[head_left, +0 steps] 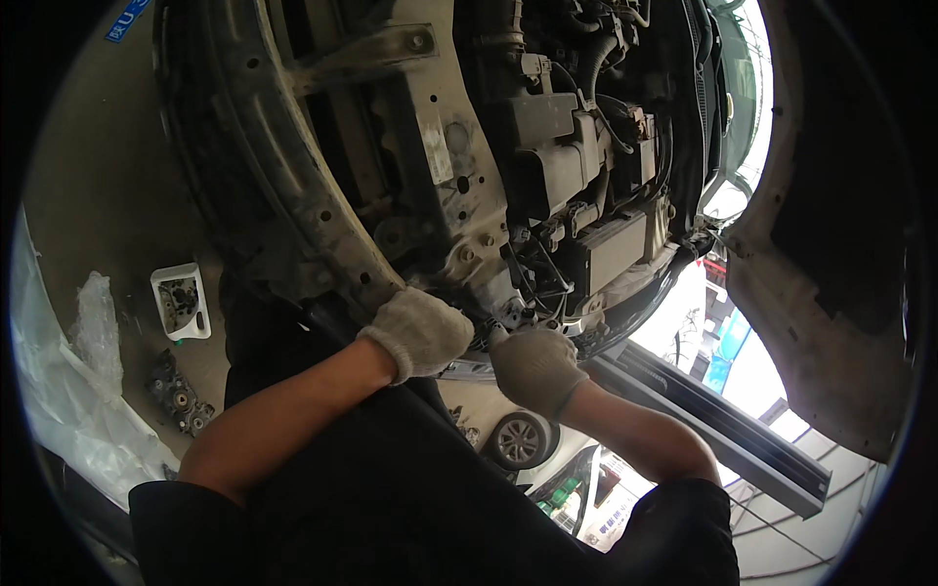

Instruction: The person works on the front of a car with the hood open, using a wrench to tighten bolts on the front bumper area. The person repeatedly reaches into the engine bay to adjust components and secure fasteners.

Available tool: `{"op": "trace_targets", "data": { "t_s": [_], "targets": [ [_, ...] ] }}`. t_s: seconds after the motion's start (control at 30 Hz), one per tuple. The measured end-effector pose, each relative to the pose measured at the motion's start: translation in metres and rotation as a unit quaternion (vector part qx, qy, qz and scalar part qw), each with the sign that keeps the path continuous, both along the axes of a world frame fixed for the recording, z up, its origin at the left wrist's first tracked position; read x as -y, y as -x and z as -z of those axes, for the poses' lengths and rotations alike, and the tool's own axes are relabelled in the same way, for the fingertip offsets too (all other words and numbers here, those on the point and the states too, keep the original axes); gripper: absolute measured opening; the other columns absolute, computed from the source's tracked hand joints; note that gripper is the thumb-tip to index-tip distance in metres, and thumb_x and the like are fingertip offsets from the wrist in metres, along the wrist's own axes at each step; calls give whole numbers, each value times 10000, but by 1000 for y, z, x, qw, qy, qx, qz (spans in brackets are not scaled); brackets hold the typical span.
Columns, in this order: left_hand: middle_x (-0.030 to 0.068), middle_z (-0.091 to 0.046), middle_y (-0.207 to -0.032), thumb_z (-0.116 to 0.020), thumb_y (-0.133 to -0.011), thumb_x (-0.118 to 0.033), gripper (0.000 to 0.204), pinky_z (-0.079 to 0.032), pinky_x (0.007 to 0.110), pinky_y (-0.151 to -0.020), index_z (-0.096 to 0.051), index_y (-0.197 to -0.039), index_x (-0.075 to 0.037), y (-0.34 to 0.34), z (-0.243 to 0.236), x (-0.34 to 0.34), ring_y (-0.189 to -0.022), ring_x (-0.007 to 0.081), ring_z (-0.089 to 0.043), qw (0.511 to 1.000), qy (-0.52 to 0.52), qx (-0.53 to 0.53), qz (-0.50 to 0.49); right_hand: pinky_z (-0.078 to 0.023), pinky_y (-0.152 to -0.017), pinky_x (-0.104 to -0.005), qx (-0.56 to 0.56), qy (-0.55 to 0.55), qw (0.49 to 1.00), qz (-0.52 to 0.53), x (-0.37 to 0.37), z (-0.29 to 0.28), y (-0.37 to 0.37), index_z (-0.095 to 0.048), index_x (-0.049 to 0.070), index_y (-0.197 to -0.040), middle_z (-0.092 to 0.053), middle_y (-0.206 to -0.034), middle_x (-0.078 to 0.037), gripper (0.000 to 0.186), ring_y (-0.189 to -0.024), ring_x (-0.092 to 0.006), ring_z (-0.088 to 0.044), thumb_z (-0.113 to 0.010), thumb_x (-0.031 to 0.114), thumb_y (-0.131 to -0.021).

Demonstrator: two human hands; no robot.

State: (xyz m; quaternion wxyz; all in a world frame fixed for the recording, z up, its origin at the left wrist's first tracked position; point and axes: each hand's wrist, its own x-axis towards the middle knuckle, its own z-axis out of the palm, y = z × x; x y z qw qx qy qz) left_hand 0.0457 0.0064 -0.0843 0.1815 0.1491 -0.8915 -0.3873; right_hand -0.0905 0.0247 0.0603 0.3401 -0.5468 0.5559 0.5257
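The stripped front end of a car fills the upper middle, its radiator support panel (457, 195) and bumper beam (293, 166) laid bare. My left hand (422, 330), in a grey knit glove, is closed at the lower end of the beam; its fingers curl away from view, so what they grip is hidden. Beside it, my right hand (535, 369), gloved alike, is closed near the corner bracket (496, 295) and some dark wiring (547, 283). The thumb points up toward the bracket, and whatever lies in the fingers cannot be made out.
The engine bay holds a black air duct (555, 176) and a battery-like box (614, 250). A raised hood (831, 244) stands at the right. A white tray (182, 301) of small parts, a dark metal part (180, 393) and plastic sheeting (68, 361) lie on the floor at left.
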Motion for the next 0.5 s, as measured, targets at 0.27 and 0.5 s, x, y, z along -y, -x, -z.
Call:
{"op": "trace_targets", "data": {
  "t_s": [0.27, 0.5],
  "targets": [
    [69, -596, -560, -624, -737, -146, 111, -492, 380, -427, -587, -635, -121, 1, 4, -2, -501, 226, -636, 1000, -6, -15, 1, -538, -499, -487, -8, 3, 994, -113, 3, -8, 2, -628, -48, -952, -661, -701, -234, 196, -665, -363, -704, -605, 90, -814],
    [92, -639, -594, -623, -766, -150, 113, -519, 392, -451, -618, -658, -118, -2, -1, 3, -545, 242, -674, 999, -34, -15, 6, -561, -583, -498, 23, -42, 999, -16, 19, -8, 17, -633, -13, -974, -692, -747, -193, 198, -708, -372, -715, -583, 101, -820]
  ]
}}
